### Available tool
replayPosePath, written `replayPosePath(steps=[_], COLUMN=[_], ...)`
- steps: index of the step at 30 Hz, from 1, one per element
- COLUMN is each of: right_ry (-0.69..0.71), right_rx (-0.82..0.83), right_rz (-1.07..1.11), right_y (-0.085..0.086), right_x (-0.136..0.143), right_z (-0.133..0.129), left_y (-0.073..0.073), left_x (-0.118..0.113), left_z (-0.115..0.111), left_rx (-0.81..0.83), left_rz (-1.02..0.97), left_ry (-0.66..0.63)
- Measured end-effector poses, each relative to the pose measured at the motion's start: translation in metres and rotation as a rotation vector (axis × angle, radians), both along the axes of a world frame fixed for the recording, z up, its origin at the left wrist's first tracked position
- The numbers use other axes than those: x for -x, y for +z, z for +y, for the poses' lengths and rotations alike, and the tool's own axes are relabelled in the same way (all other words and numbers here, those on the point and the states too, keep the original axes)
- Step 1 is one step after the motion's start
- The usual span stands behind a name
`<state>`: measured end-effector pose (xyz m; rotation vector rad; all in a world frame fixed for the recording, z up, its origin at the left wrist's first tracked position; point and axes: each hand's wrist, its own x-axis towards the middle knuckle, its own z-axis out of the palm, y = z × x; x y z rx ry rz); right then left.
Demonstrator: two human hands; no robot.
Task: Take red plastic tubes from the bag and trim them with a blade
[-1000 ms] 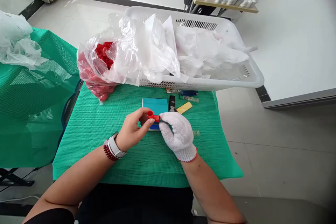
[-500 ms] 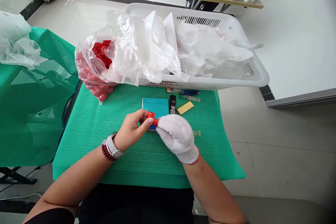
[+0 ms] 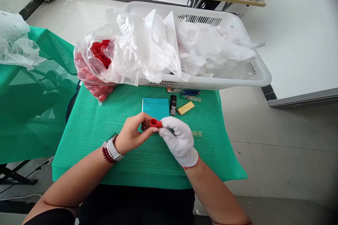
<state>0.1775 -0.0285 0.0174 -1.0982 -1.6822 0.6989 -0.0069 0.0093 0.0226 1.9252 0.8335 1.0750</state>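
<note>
At far left a clear plastic bag of red parts (image 3: 96, 66) rests on the green mesh-covered surface (image 3: 111, 161), leaning against the white basket (image 3: 260, 72) of crumpled plastic wrappers. At centre the bare left hand (image 3: 132, 134) (watch and bead bracelet at the wrist) is pinched closed on a small red cap (image 3: 155, 123), held just above the surface in front of a teal box (image 3: 155, 107). To the right, the white-gloved right hand (image 3: 177, 137) meets it, fingertips closed on the cap's other end, with a black lighter-like item (image 3: 173, 104), a yellow card (image 3: 185, 108) and a clear tube (image 3: 196, 134) near it.
</note>
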Motion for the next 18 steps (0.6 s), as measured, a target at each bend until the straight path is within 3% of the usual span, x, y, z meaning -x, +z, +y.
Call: replayPosePath(steps=[7,11,14,18], right_ry=[0.049,-0.021,-0.058,0.000], right_rx=[-0.122,-0.237,-0.134,0.089], right_rz=[-0.185,-0.255,-0.154,-0.097], right_y=[0.0027,0.0005,0.0016,0.0069], right_x=[0.0011,0.0018,0.0014,0.0002], right_z=[0.0005,0.0029,0.0018,-0.0005], left_y=[0.0059,0.0023,-0.0024,-0.0024], left_x=[0.0004,0.0002,0.0007,0.0001], left_z=[0.0035,0.0037,0.0027,0.0025], left_rx=[0.172,0.202,0.187,0.171], left_rz=[0.168,0.129,0.074,0.070], left_ry=[-0.048,-0.065,-0.093,-0.075])
